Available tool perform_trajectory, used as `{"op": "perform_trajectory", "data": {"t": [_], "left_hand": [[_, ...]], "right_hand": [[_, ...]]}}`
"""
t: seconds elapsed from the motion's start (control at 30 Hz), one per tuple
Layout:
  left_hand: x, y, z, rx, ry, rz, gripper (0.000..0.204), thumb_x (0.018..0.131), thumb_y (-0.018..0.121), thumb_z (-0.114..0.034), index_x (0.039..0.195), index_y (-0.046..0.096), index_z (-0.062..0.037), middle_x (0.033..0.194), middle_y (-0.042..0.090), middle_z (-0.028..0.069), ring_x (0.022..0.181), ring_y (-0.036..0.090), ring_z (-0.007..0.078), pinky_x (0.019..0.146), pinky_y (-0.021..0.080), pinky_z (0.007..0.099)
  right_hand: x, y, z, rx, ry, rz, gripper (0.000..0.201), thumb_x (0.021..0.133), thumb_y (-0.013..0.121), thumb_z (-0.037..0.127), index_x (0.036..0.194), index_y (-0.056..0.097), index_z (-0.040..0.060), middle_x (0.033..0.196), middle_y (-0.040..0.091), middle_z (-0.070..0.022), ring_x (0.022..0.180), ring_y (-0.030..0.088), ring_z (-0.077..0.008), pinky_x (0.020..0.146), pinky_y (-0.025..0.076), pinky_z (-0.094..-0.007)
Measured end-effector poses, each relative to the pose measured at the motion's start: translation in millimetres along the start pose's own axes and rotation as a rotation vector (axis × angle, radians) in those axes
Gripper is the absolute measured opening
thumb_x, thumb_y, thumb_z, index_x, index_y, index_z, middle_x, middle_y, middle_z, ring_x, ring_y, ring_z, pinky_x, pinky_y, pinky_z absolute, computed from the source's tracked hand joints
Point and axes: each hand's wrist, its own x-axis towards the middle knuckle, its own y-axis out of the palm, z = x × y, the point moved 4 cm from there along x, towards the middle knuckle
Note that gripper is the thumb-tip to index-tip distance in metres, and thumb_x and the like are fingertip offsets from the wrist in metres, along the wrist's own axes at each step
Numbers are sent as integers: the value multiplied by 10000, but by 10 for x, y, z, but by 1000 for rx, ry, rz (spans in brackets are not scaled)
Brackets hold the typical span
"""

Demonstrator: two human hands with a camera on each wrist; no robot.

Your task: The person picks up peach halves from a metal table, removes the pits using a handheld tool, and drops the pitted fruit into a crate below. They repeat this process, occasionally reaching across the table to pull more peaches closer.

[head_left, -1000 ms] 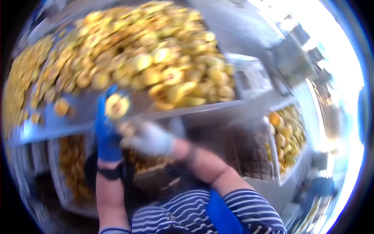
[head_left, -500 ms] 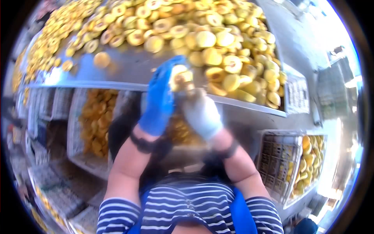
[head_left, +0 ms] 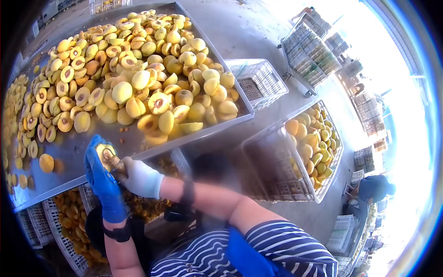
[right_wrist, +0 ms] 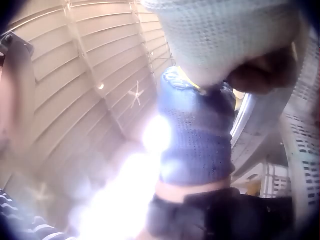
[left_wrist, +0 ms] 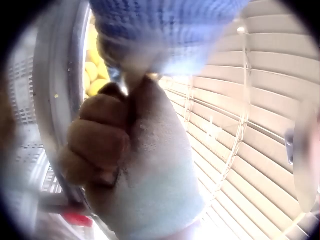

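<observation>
The blue-gloved left hand holds a yellow fruit half with its cut face up, over the metal table's near edge. Against the brown centre of that half, the white-gloved right hand presses a small brownish item gripped in its fingers; what it is cannot be made out. In the left wrist view the right hand has its fingers curled, just below the blue glove. The right wrist view shows the white glove above the blue glove, the fruit mostly hidden.
Halved yellow fruit is heaped on the metal table. Right of it stand a white crate and a tilted crate of fruit. Crates with fruit pieces sit below the table edge. Another person is at far right.
In the head view, both hands and the fruit half now appear further left and lower, as the whole view has shifted and turned. The hands remain together at the fruit.
</observation>
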Motion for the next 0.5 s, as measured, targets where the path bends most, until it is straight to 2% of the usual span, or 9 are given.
{"op": "perform_trajectory", "data": {"t": [0.2,0.23,0.27,0.3,0.33,0.37,0.4,0.47,0.5], "left_hand": [[-12,-89,87,-49,34,11,455,1028,414,-312,1342,480,11,1299,539,113,1147,553,215,998,453,365],[-54,-13,-16,-62,32,132,473,1024,413,-315,1365,455,10,1317,527,131,1158,548,219,1006,446,369],[-23,-26,-56,28,164,221,452,1021,405,-303,1343,473,7,1262,560,132,1119,565,212,994,451,365],[16,5,-75,92,129,281,415,1018,395,-277,1305,497,5,1181,597,119,1042,594,207,959,475,357],[64,27,-59,-225,-44,274,376,1019,393,-252,1268,520,0,1098,630,110,968,617,211,907,505,351],[40,86,-198,-347,-230,136,395,1025,392,-292,1270,522,-10,1082,645,136,957,631,237,875,527,368],[85,44,-57,-632,-338,160,441,1030,380,-354,1278,519,-17,1094,646,156,975,636,264,878,529,385],[93,15,-78,-538,-240,120,496,1035,356,-394,1276,516,9,1142,627,176,999,633,288,908,520,401],[79,22,-111,-480,-182,111,503,1036,354,-390,1275,512,24,1154,621,184,1010,631,293,919,516,401]], "right_hand": [[-31,-51,83,112,-61,-30,235,889,589,187,894,584,-48,788,662,-237,745,658,-372,672,507,-424],[-36,-88,143,127,-64,11,213,879,601,179,841,613,-31,761,669,-218,703,654,-355,657,505,-416],[-15,-95,138,178,-36,50,211,869,618,180,802,623,-20,743,669,-208,684,649,-344,647,503,-410],[9,-104,126,234,-13,110,213,859,635,181,763,632,-9,725,670,-198,664,643,-333,636,502,-405],[-17,-201,253,191,64,159,229,848,664,212,815,641,-14,753,668,-214,702,663,-339,643,508,-410],[-3,-135,101,118,-78,17,280,846,682,242,862,621,-30,761,660,-235,739,677,-358,644,510,-424],[-33,-117,87,54,-158,-95,344,838,704,272,907,579,-41,769,652,-255,760,673,-391,654,511,-442],[-68,-151,144,-46,-51,-98,367,833,718,288,901,535,-23,733,623,-256,709,635,-431,623,498,-464],[-78,-168,156,-101,-183,-164,355,838,712,283,887,529,-18,708,614,-250,674,625,-428,588,489,-463]]}}
